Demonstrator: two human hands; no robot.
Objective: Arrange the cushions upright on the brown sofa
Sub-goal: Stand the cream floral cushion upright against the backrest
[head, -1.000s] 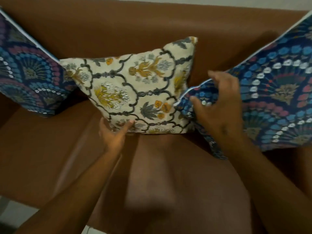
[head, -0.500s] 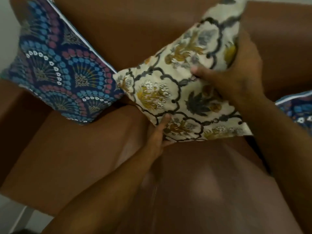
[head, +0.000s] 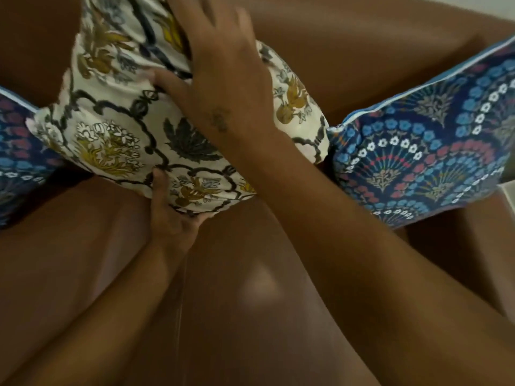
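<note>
A cream cushion (head: 111,129) with yellow flowers and dark vines stands against the back of the brown sofa (head: 362,51), in the middle. My left hand (head: 170,218) grips its lower edge from below. My right hand (head: 223,68) presses on its upper front, thumb dug into the fabric, which is creased there. A blue fan-patterned cushion (head: 434,151) leans in the right corner, its left tip touching the cream one. Another blue cushion (head: 16,151) shows at the left edge, partly hidden behind the cream cushion.
The brown leather seat (head: 250,316) spreads below the cushions, crossed by both my forearms. A pale strip of floor or wall (head: 508,196) shows at the right edge beside the armrest.
My right hand left the right blue cushion, took the cream cushion's top, and now presses it against the backrest. The cream cushion stands more upright. My left hand stays under it.
</note>
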